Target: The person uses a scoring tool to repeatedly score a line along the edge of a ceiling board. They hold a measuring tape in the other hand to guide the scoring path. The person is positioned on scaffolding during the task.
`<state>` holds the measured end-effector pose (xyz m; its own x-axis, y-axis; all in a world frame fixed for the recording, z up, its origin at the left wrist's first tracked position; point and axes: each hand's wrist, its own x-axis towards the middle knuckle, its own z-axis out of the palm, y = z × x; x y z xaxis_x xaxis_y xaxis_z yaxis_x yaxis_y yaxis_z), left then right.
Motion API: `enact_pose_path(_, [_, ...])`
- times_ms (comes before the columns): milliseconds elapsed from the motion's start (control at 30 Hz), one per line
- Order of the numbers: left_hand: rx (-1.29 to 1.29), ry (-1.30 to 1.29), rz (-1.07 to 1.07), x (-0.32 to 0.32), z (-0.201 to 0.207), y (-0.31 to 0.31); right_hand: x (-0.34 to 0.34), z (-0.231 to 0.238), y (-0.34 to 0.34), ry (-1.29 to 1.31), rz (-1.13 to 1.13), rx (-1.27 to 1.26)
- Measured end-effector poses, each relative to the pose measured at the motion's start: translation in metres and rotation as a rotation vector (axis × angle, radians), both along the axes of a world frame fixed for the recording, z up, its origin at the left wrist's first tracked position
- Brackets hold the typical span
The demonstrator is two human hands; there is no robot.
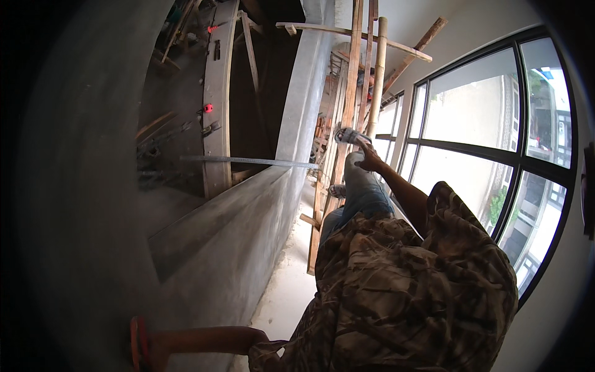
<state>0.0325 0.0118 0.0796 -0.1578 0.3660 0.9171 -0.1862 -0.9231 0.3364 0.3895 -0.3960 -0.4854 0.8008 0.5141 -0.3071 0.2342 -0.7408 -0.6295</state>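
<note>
At the lower left, my left arm reaches out to the grey plastered wall. My left hand is closed round a red-orange hand tool, held close to the wall; its exact kind is hard to make out in the shade. My right hand rests on the knee of my jeans with its fingers apart, holding nothing. Below the knees, my grey sandals stand on narrow wooden planks.
Planks and a bamboo pole stretch ahead, with a crosspiece over them. Black-framed windows fill the right side. Left, a metal straightedge spans the opening towards a ledge bearing pliers and a red item.
</note>
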Motion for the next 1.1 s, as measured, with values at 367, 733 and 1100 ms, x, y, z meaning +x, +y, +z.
enact_pose_path(367, [0.144,0.104,0.723,-0.007,0.012,-0.020,-0.017,-0.008,0.076,0.149,0.032,0.360])
enact_pose_path(733, [-0.154,-0.125,0.468,0.064,0.007,-0.039,-0.086,0.124,0.193,0.772,0.260,0.783])
enact_pose_path(1100, [-0.166,-0.053,0.289,0.032,0.014,-0.041,-0.146,0.270,0.245,0.887,0.697,0.918])
